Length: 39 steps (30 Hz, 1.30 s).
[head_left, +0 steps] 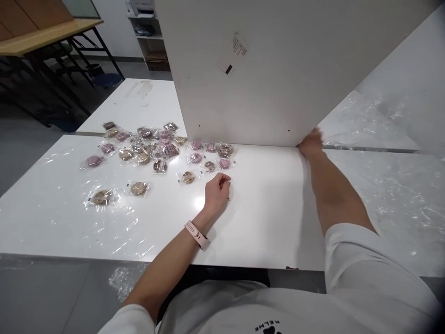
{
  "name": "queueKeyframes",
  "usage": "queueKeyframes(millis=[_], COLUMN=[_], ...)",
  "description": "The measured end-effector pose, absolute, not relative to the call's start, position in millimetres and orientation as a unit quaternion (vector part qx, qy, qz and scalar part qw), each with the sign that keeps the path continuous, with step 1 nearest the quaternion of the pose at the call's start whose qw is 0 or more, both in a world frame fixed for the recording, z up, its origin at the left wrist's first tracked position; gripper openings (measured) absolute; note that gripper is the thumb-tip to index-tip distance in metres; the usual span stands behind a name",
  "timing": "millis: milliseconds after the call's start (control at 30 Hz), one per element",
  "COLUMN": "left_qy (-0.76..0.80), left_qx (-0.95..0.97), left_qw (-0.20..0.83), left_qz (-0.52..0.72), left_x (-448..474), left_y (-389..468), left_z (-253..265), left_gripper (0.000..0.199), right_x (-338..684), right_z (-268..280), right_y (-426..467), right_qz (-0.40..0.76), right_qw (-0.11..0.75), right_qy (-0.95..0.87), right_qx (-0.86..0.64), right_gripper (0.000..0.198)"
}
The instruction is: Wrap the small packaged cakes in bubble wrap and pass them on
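My left hand (217,191) rests on the white table (264,208), its fingers curled in and nothing visible in them. A pink band (197,234) circles that wrist. Just beyond the hand lie wrapped round biscuits, among them a yellowish-brown one (188,177), a brown one (209,166) and a pink one (224,163). A white upright panel (250,102) stands across the table. My right hand (312,142) is at the panel's lower right corner; its fingers are blurred and partly hidden, so its grip is unclear.
Several more wrapped biscuits (142,158) are spread to the left, two of them closer to the front edge. Clear plastic film (410,204) covers the table on the right. A wooden table (52,37), a blue stool (107,80) and a shelf (148,37) stand behind.
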<state>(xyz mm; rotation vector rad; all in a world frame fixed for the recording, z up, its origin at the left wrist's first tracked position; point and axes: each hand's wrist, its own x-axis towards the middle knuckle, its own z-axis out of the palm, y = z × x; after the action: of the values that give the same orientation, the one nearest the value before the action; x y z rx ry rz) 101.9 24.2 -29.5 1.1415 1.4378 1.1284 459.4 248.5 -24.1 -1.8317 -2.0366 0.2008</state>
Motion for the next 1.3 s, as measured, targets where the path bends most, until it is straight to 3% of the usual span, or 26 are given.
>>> queueKeyframes(millis=[33,200,333,433,567,733,800,867,967,1067,1167,1300], left_qy=[0.587,0.584,0.586,0.589,0.593,0.540,0.489,0.451,0.432,0.435,0.440,0.443], left_qx=[0.466,0.474,0.488,0.500,0.520,0.630,0.718,0.807,0.874,0.887,0.889,0.889], left_qw=[0.475,0.469,0.456,0.443,0.419,0.259,0.235,0.210,0.167,0.132,0.105,0.101], left_qz=[0.462,0.463,0.460,0.455,0.450,0.495,0.436,0.320,0.148,0.076,0.071,0.057], left_x=[102.0,101.2,100.6,99.7,99.5,106.0,106.6,101.5,83.3,63.6,53.8,53.7], left_y=[24.8,26.8,27.9,29.5,25.6,-11.8,-34.0,-54.6,-76.7,-86.5,-88.2,-87.1], left_z=[-29.7,-33.1,-37.0,-39.2,-28.8,7.6,13.1,6.8,-16.9,-36.9,-41.8,-37.0], left_gripper=[0.010,0.011,0.011,0.013,0.013,0.018,0.024,0.043,0.081,0.090,0.090,0.091], right_x=[455.6,455.2,452.3,431.4,367.5,274.9,258.8,262.7,307.2,388.0,480.8,584.9], right_z=[-28.9,-32.9,-46.7,-62.7,-60.5,-12.2,8.5,19.1,8.4,-22.8,-48.7,-55.0], right_y=[249.6,203.4,91.4,4.5,-76.4,-141.5,-154.3,-153.9,-128.1,-86.1,-49.0,-20.1], right_qz=[0.033,0.043,-0.050,0.013,0.104,0.231,0.277,0.256,0.071,-0.058,-0.019,0.032], right_qw=[0.142,0.105,0.076,0.096,0.121,0.126,0.158,0.231,0.284,0.181,0.095,0.090], right_qy=[-0.712,-0.653,-0.661,-0.669,-0.760,-0.873,-0.893,-0.889,-0.852,-0.790,-0.671,-0.585], right_qx=[-0.687,-0.749,-0.744,-0.737,-0.630,-0.411,-0.319,-0.301,-0.433,-0.583,-0.735,-0.806], right_gripper=[0.069,0.075,0.070,0.069,0.069,0.062,0.048,0.037,0.036,0.043,0.055,0.073])
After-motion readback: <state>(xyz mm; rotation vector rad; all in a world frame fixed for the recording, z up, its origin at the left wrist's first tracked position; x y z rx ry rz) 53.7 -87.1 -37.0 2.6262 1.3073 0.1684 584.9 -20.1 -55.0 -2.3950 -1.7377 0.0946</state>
